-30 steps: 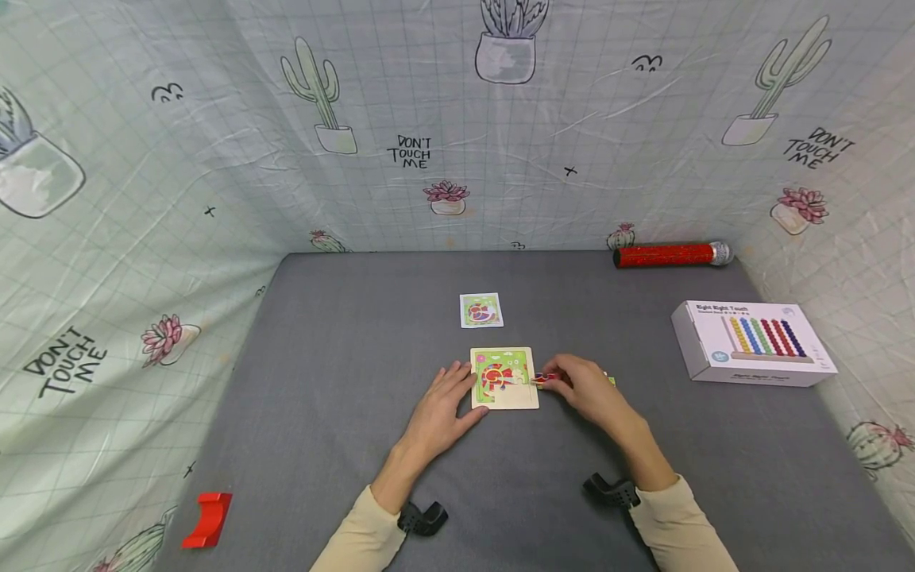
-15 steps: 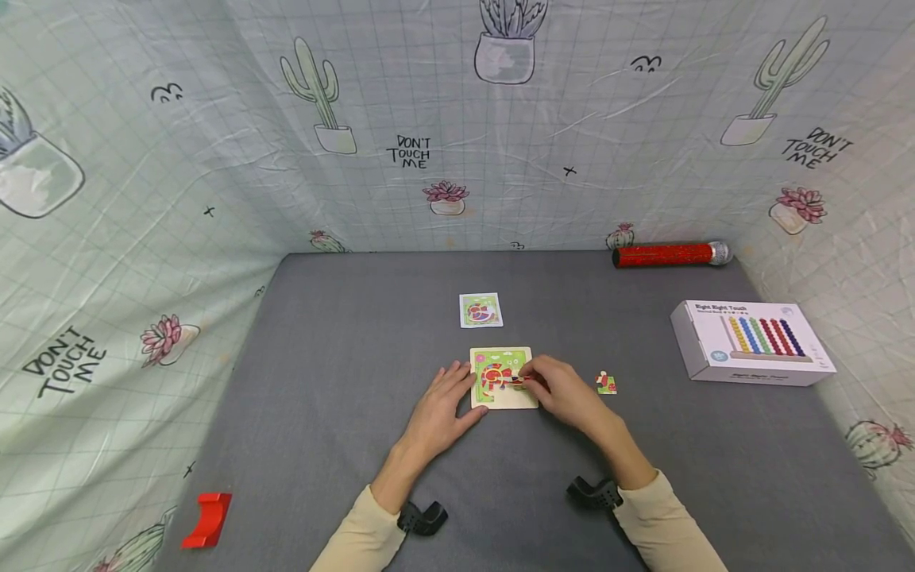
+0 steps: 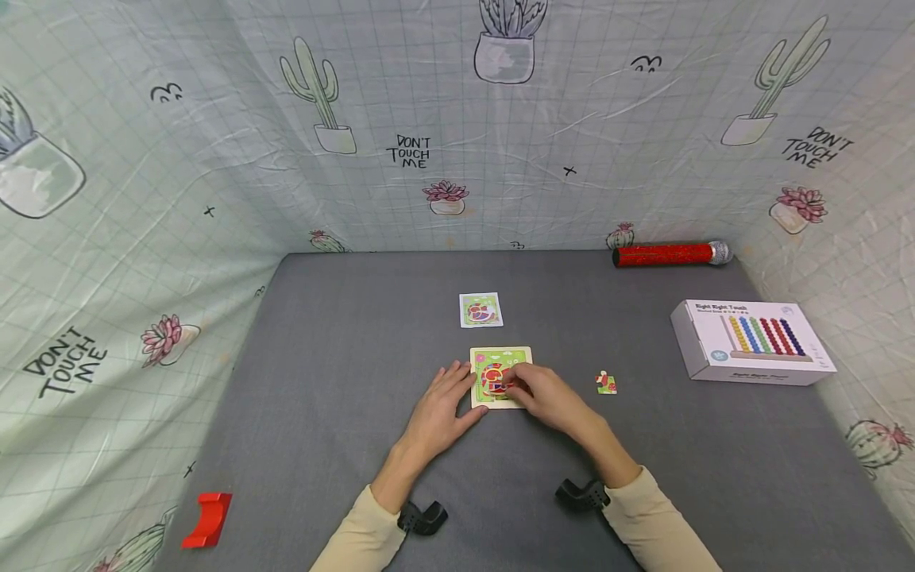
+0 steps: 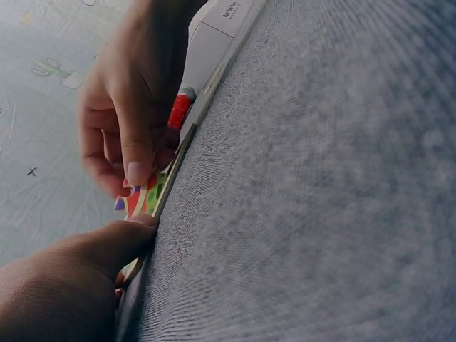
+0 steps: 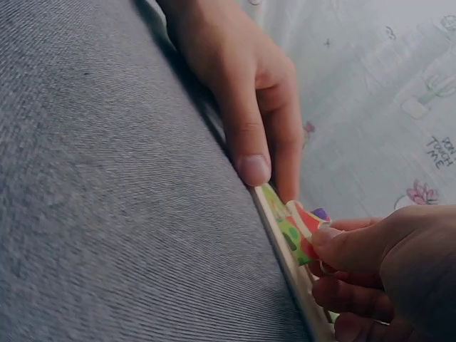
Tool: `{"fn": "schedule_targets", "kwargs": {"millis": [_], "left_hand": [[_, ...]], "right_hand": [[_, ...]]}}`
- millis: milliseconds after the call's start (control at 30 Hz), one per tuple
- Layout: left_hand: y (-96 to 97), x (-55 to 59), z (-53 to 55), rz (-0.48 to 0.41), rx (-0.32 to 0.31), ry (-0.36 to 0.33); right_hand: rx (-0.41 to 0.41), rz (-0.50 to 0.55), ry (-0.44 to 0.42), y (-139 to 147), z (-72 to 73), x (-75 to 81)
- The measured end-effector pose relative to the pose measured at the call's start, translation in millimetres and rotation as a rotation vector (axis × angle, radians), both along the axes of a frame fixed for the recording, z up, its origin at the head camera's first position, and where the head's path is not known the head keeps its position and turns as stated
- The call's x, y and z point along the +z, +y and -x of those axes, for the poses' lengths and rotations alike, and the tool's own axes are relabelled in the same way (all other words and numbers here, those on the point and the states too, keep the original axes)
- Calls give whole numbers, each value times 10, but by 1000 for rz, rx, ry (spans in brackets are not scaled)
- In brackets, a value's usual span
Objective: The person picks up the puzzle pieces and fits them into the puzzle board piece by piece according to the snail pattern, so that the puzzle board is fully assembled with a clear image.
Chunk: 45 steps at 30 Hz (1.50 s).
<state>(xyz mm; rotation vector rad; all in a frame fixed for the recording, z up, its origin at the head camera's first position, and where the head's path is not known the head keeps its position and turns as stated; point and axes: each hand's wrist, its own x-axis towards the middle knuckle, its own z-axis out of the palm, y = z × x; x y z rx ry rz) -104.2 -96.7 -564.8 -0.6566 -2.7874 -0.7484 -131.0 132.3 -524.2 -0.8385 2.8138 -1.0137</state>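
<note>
A square puzzle board [image 3: 501, 353] with a light wooden rim and a green-and-red picture lies on the grey table. My left hand [image 3: 441, 409] rests at its left edge, fingers spread, thumb at the near corner. Over the board's right half, my right hand [image 3: 550, 400] pinches a puzzle piece [image 5: 306, 222], red, green and purple, between thumb and fingers. In the right wrist view the piece stands tilted above the board; its lower edge seems close to the board's surface. Another puzzle piece [image 3: 606, 384], green and red, lies on the table to the right.
Behind the board lies a small picture card [image 3: 481, 311]. A white box [image 3: 754, 343] with a bead-frame picture stands at the right. A red microphone-like tube [image 3: 670, 255] lies at the back right, and a red curved block [image 3: 207, 520] at the front left.
My right hand has moved left from beside the board to over it, carrying the puzzle piece. The other piece on the right has come into full view. My left hand has stayed put.
</note>
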Motion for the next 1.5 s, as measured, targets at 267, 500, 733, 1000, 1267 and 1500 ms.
{"fn": "schedule_targets", "kwargs": {"millis": [267,500,733,1000,1267,1500], "left_hand": [[-5,1,1,-2,-1,2],[-8,-7,6,4,-1,-7],[-4,-1,2,3,1,-1],[-4,-1,0,4,1,-6],[-4,-12,4,-1,-6,-15],[-4,-10,4,9,-2,-13]], "right_hand": [[-8,-41,79,-28,-5,-31],[11,-54,176,-38,2,-88],[28,-56,196,-53,-3,-86],[23,-56,167,-44,-12,-87],[23,5,132,1,-16,-83],[-9,-14,163,112,-29,-10]]}}
